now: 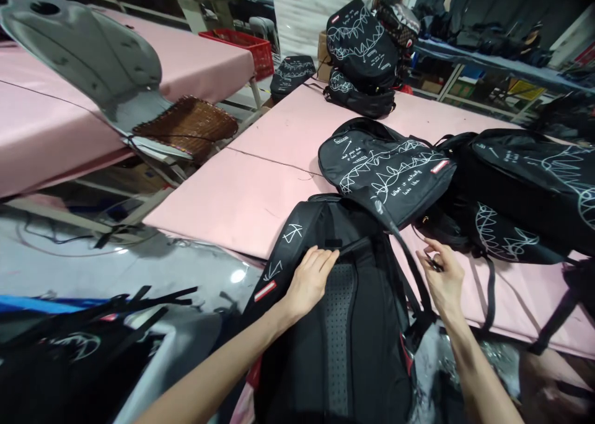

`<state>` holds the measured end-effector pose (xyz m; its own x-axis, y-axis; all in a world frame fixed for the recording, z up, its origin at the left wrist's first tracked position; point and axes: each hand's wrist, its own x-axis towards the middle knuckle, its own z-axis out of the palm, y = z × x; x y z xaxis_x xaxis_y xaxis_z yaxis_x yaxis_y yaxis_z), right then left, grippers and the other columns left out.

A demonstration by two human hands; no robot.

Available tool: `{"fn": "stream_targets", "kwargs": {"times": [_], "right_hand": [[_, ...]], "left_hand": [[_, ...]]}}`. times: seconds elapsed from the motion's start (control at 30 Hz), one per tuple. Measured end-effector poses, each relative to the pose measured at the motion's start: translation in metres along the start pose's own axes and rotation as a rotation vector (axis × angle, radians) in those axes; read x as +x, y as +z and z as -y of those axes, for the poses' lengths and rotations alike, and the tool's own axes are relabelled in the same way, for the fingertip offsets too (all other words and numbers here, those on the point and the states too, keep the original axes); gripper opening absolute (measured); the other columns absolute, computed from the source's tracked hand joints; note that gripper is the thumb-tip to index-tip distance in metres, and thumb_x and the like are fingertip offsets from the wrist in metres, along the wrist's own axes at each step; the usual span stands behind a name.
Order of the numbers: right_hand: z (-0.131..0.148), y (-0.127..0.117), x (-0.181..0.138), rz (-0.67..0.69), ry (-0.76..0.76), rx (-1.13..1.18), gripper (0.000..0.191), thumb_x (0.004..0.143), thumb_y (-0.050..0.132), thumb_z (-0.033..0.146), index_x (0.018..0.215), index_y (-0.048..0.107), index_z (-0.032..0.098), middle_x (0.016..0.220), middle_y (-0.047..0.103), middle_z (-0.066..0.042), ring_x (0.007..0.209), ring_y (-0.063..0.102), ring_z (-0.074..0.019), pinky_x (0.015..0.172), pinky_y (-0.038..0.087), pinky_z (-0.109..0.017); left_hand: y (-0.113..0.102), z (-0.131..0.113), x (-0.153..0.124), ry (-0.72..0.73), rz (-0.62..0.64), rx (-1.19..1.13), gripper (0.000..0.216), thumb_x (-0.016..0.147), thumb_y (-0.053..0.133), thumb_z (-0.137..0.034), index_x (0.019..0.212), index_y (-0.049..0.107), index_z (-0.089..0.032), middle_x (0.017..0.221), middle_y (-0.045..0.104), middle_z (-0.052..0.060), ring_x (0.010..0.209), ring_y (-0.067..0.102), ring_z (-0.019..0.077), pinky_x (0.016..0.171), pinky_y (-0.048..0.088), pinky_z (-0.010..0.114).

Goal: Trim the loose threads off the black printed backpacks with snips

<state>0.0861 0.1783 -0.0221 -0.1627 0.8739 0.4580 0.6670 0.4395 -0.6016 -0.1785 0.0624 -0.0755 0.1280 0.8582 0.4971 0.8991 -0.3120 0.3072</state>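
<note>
The backpack (344,325) lies back-up over the near edge of the pink counter (242,201), the left hand (309,281) resting open and flat on its padding while the right hand (444,278) pinches a small dark piece (perhaps a zipper pull) beside the strap (409,256), an inspection step, so the next move likely calls for a steady pull.

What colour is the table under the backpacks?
Pink table, clearest in the head view.

The backpack (344,325) under the left hand (309,281) runs off the bottom edge. Whatever the right hand (444,278) is pinching is too tiny to make out. White scribbles on the bag (385,167) just past both hands aren't readable.
</note>
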Motion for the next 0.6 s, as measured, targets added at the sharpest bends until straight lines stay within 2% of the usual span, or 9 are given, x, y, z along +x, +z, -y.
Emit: {"fn": "stream_targets", "kwargs": {"times": [0.07, 0.17, 0.2, 0.27, 0.37, 0.47, 0.53, 0.6], "right_hand": [[-0.006, -0.001, -0.010, 0.082, 0.109, 0.011, 0.045, 0.073, 0.062, 0.039, 0.113, 0.058, 0.018, 0.103, 0.063, -0.009, 0.072, 0.058, -0.0168, 0.068, 0.048, -0.031], [-0.007, 0.000, -0.038, 0.391, 0.224, 0.085, 0.043, 0.076, 0.059, 0.041, 0.112, 0.060, 0.017, 0.097, 0.065, -0.009, 0.078, 0.061, -0.0187, 0.072, 0.049, -0.032], [-0.002, 0.002, -0.050, 0.461, 0.239, 0.107, 0.039, 0.077, 0.057, 0.040, 0.109, 0.062, 0.017, 0.093, 0.066, -0.008, 0.079, 0.062, -0.0187, 0.074, 0.049, -0.031], [0.013, 0.007, -0.079, 0.524, 0.244, 0.130, 0.035, 0.079, 0.055, 0.037, 0.106, 0.065, 0.017, 0.084, 0.066, -0.006, 0.077, 0.062, -0.0179, 0.074, 0.048, -0.030], [0.045, 0.022, -0.121, 0.618, 0.266, 0.197, 0.039, 0.080, 0.054, 0.031, 0.116, 0.060, 0.018, 0.069, 0.064, -0.001, 0.063, 0.060, -0.0143, 0.064, 0.048, -0.025], [0.066, 0.039, -0.143, 0.657, 0.224, 0.226, 0.049, 0.080, 0.051, 0.027, 0.127, 0.050, 0.014, 0.066, 0.063, 0.000, 0.058, 0.059, -0.0135, 0.059, 0.048, -0.023], [0.069, 0.044, -0.146, 0.636, 0.221, 0.204, 0.047, 0.082, 0.049, 0.029, 0.126, 0.051, 0.012, 0.066, 0.063, -0.001, 0.055, 0.059, -0.0141, 0.056, 0.047, -0.023], [0.067, 0.046, -0.143, 0.620, 0.230, 0.175, 0.045, 0.083, 0.047, 0.034, 0.122, 0.054, 0.012, 0.066, 0.065, -0.003, 0.055, 0.060, -0.0158, 0.055, 0.048, -0.024]], "left_hand": [[-0.008, 0.002, -0.001, -0.008, -0.003, 0.021, 0.049, 0.078, 0.040, 0.001, 0.126, 0.045, -0.012, 0.119, 0.056, 0.013, 0.120, 0.043, 0.0252, 0.101, 0.035, 0.049], [-0.031, 0.012, -0.015, -0.103, -0.064, 0.106, 0.047, 0.081, 0.046, -0.008, 0.126, 0.046, -0.021, 0.128, 0.051, 0.010, 0.129, 0.033, 0.0286, 0.105, 0.027, 0.053], [-0.039, 0.018, -0.023, -0.201, -0.086, 0.130, 0.046, 0.082, 0.049, -0.013, 0.127, 0.046, -0.022, 0.129, 0.050, 0.010, 0.128, 0.034, 0.0298, 0.105, 0.026, 0.054], [-0.054, 0.032, -0.044, -0.452, -0.066, 0.083, 0.050, 0.081, 0.054, -0.028, 0.129, 0.042, -0.020, 0.128, 0.051, 0.012, 0.122, 0.043, 0.0313, 0.100, 0.035, 0.051], [-0.063, 0.038, -0.079, -0.759, 0.125, -0.188, 0.061, 0.078, 0.052, -0.047, 0.130, 0.038, -0.018, 0.119, 0.058, 0.012, 0.107, 0.056, 0.0293, 0.087, 0.047, 0.043], [-0.061, 0.008, -0.107, -0.983, 0.220, -0.459, 0.068, 0.076, 0.049, -0.057, 0.130, 0.038, -0.019, 0.111, 0.062, 0.010, 0.100, 0.061, 0.0274, 0.084, 0.049, 0.039], [-0.053, -0.027, -0.115, -1.115, 0.263, -0.704, 0.074, 0.074, 0.046, -0.063, 0.133, 0.033, -0.019, 0.091, 0.068, 0.008, 0.083, 0.066, 0.0250, 0.073, 0.052, 0.036], [-0.043, -0.059, -0.115, -1.185, 0.346, -0.966, 0.078, 0.076, 0.041, -0.066, 0.135, 0.025, -0.017, 0.065, 0.065, 0.002, 0.057, 0.064, 0.0215, 0.056, 0.052, 0.033]]}}
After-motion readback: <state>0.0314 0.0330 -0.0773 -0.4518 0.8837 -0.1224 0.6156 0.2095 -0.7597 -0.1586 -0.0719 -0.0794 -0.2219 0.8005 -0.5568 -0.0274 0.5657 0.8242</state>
